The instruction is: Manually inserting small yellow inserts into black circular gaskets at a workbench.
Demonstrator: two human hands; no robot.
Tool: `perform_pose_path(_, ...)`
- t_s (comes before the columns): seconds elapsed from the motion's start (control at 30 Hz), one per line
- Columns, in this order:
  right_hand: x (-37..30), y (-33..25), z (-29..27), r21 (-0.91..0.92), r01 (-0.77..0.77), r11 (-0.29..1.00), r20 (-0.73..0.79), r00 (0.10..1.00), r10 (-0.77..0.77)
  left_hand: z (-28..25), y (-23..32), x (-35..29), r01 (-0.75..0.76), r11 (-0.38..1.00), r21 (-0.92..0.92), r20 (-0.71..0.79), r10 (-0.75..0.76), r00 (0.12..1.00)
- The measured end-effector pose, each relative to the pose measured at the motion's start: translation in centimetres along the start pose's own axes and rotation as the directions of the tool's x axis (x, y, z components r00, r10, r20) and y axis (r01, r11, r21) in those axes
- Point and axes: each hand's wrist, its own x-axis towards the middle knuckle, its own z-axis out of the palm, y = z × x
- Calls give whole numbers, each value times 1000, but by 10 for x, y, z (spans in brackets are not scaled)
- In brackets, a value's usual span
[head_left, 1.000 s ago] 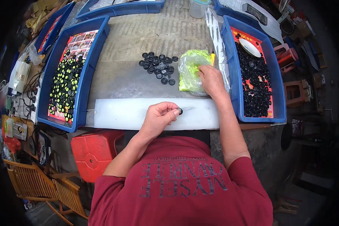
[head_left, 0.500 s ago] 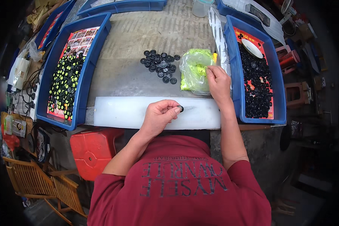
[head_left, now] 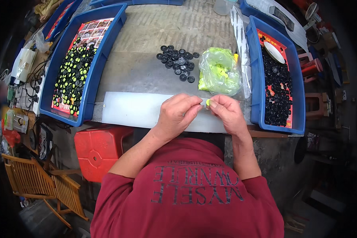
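Note:
My left hand [head_left: 178, 114] is pinched above the white board [head_left: 131, 109]; it held a small black disc half a second ago, and its fingers now mostly hide what they grip. Close to its fingertips, my right hand [head_left: 229, 115] pinches a small yellow-green disc [head_left: 208, 102] between thumb and forefinger. Beyond the hands lies a loose pile of black discs [head_left: 178, 62], round and wheel-like. To its right, an open clear plastic bag [head_left: 222, 77] is full of yellow-green pieces.
At the left, a blue tray [head_left: 101, 63] contains black discs with yellow-green centres. A blue tray [head_left: 258, 79] at the right has plain black discs and a white oval dish [head_left: 274, 52]. A red stool [head_left: 95, 152] stands below the table's front edge, left of me.
My right hand has left the plastic bag and come down toward me with a yellow-green disc. My left hand has moved right and slightly away from me, so the fingertips of both hands nearly meet.

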Motion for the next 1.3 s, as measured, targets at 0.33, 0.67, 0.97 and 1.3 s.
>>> perform_pose_path(0.33, -5, 11, 5, 190, -193, 963, 146, 975, 167, -3, -3, -4, -326, 935, 137, 38, 324, 945)
perform_pose_path(0.67, -4, 20, 7, -353, 330, 876, -4, 935, -354, 1, 1, -11, 75, 985, -158, 13, -74, 997)
perform_pose_path(0.97, -5, 26, 5, -365, 298, 882, 14, 949, -315, 8, -5, -19, 361, 816, -452, 152, -328, 932)
perform_pose_path(1.3, -9, 34, 21, 21, 184, 983, -150, 972, -179, 5, 2, -16, 566, 562, -604, 269, -524, 808)
